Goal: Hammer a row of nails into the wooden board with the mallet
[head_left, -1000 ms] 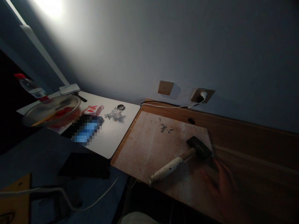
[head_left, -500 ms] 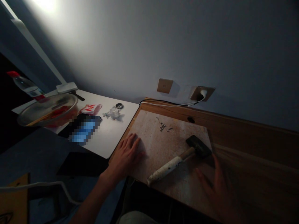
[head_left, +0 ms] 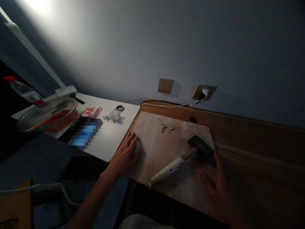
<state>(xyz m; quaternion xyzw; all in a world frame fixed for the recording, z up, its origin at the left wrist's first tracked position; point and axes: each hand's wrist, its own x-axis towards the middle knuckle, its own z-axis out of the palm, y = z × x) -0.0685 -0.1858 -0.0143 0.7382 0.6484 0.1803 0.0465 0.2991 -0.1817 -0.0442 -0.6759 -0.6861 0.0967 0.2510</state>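
Note:
A wooden board (head_left: 164, 156) lies on the brown desk. My left hand (head_left: 126, 155) rests on its left edge, fingers stretched out and holding nothing. On the board lies a hammer (head_left: 200, 147) with a dark head and a worn white wrap on its handle; the handle points toward the front left. My right hand (head_left: 220, 187) is at the board's right edge, fingers apart, close to the hammer's head but not gripping it. Several small metal nails or screws (head_left: 165, 128) lie in a loose pile near the board's far side.
On the white table (head_left: 111, 136) at left are a bowl with chopsticks (head_left: 47, 117), a bottle with a red cap (head_left: 22, 90), a blurred phone (head_left: 85, 133), crumpled plastic (head_left: 113, 115) and a lamp base (head_left: 66, 91). A plugged-in cable (head_left: 176, 105) runs along the wall.
The view has shifted slightly, so everything sits a little further left in the picture. Both hands keep nearly the same places on the board, and the hammer and small metal pieces lie as before.

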